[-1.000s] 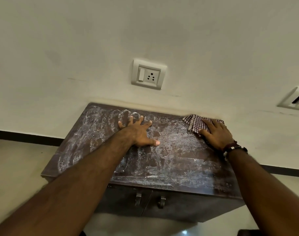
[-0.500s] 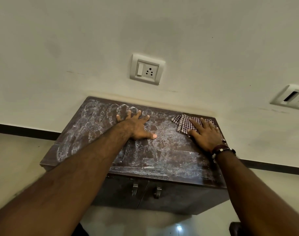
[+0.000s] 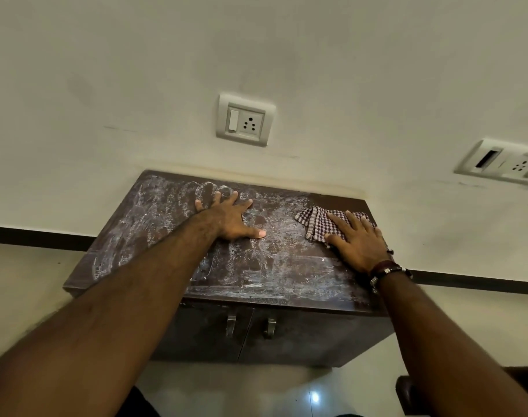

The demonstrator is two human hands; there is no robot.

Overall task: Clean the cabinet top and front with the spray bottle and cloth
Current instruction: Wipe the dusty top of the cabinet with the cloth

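Cabinet top, dark brown wood smeared white, bears both hands: the left hand lies flat and spread mid-top, the right hand presses flat on the soft checked maroon-and-white cloth near its right rear corner. Limp cloth likely bunches; a palm on its centre suits.

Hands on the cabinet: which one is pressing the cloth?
The right hand, with the wristband, presses the checked cloth; the left hand lies on bare wood.

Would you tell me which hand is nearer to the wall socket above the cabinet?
Left. The left hand lies flat almost directly below the wall socket; the right hand presses the cloth farther right.
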